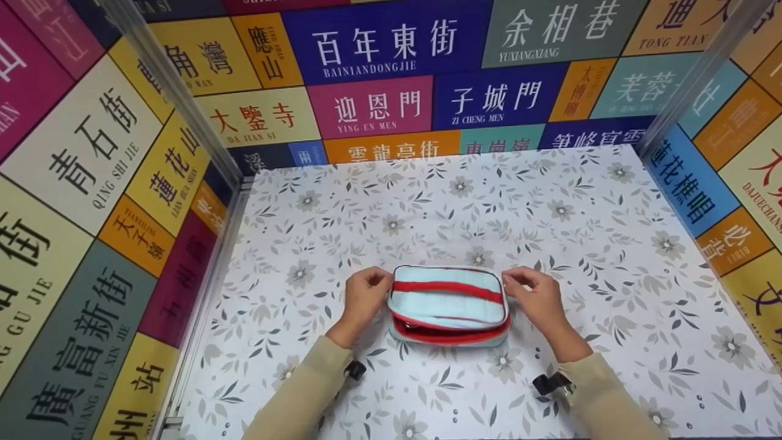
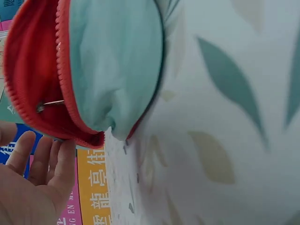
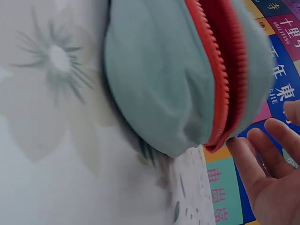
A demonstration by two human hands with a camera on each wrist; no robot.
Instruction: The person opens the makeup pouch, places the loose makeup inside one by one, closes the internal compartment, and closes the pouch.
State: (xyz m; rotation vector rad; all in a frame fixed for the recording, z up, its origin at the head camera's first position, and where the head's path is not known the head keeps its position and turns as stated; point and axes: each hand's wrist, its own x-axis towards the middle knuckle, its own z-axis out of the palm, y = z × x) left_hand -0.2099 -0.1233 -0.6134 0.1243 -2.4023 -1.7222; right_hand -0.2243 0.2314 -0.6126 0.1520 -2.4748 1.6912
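A light blue zip pouch with a red band across its top lies on the patterned surface. Its red zipper gapes along the near side, baring a red lining. Inside the gap, a small metal zip pull shows in the left wrist view. At the pouch's left end is my left hand, fingertips right at the corner and fingers loosely bent. My right hand is at the opposite end; in the right wrist view its fingers reach the zipper's end, with the thumb apart.
A white tabletop with grey flowers and leaves lies under the pouch. Colourful panels with Chinese lettering stand at the back and both sides. Clear upright posts mark the corners. Each wrist carries a black strap.
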